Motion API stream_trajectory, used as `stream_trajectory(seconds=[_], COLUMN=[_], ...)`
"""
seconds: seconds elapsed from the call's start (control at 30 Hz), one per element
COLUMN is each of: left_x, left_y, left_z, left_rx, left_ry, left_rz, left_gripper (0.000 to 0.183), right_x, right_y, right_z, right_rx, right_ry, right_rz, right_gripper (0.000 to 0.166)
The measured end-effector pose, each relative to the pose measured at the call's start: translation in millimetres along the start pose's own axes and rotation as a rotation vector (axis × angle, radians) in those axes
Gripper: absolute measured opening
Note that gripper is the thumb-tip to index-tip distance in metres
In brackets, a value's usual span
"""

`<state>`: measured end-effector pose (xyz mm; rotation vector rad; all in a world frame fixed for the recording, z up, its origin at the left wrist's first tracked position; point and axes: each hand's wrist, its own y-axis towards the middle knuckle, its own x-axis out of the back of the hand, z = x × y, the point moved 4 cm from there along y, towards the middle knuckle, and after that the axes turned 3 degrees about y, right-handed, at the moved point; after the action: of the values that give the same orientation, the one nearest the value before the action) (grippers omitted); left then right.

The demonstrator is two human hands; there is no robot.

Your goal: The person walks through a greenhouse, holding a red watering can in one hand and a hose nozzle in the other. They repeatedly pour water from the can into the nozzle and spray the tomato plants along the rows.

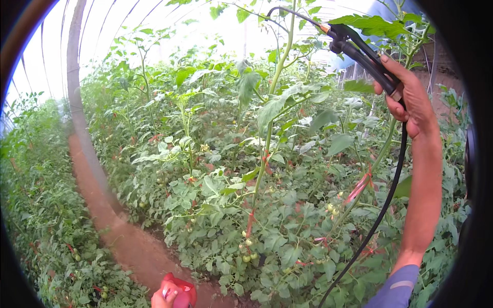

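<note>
At the upper right my right hand (408,88) is closed round the black handle of a sprayer wand (358,54). The wand's thin tube runs up and left, its curved tip beside a tomato stem. From the handle a black hose (389,200) hangs down past my forearm. Low in the view, my left hand (163,296) holds a red object (188,290), cut off by the lower edge; its kind cannot be told. Tall tomato plants (269,134) stand before me, tied with red twine (250,225). Green tomatoes (246,258) hang low on them.
A bare soil path (134,250) curves between the plant rows at the left. A grey greenhouse post (77,96) rises beside it. More tomato plants (42,215) line the far left. At the upper right are a blue, translucent shape and a brown wall (446,77).
</note>
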<state>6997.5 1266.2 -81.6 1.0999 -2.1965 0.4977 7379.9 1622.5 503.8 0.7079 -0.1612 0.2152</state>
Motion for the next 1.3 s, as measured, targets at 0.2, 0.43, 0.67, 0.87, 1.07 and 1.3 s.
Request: stream_trajectory(seconds=[0.2,0.43,0.67,0.87,1.07,1.3], left_x=[-1.4,5.5,25.0,50.8,67.2,77.7], left_y=[26.6,77.4,141.0,180.5,208.5,217.0], left_z=[7.8,12.8,40.7,65.6,97.0,139.5], left_rx=[-0.006,-0.063,-0.086,-0.151,-0.118,-0.109], left_ry=[0.001,-0.003,0.031,0.029,0.023,-0.076], left_rz=[0.071,0.143,0.23,0.189,0.237,0.201], left_gripper=[0.041,0.041,0.041,0.041,0.039,0.035], right_x=[4.3,-13.6,-36.6,-55.4,-57.5,-76.0], right_y=[4.1,-10.3,-18.7,-23.5,-37.0,-83.0], right_z=[27.3,55.3,83.3,92.3,99.3,80.2], right_rx=[-0.065,-0.115,-0.127,-0.048,-0.139,-0.032], right_ry=[-0.078,-0.118,-0.25,-0.375,-0.31,-0.2], right_rz=[-0.058,-0.114,-0.222,-0.278,-0.32,-0.493], right_gripper=[0.047,0.047,0.045,0.041,0.044,0.05])
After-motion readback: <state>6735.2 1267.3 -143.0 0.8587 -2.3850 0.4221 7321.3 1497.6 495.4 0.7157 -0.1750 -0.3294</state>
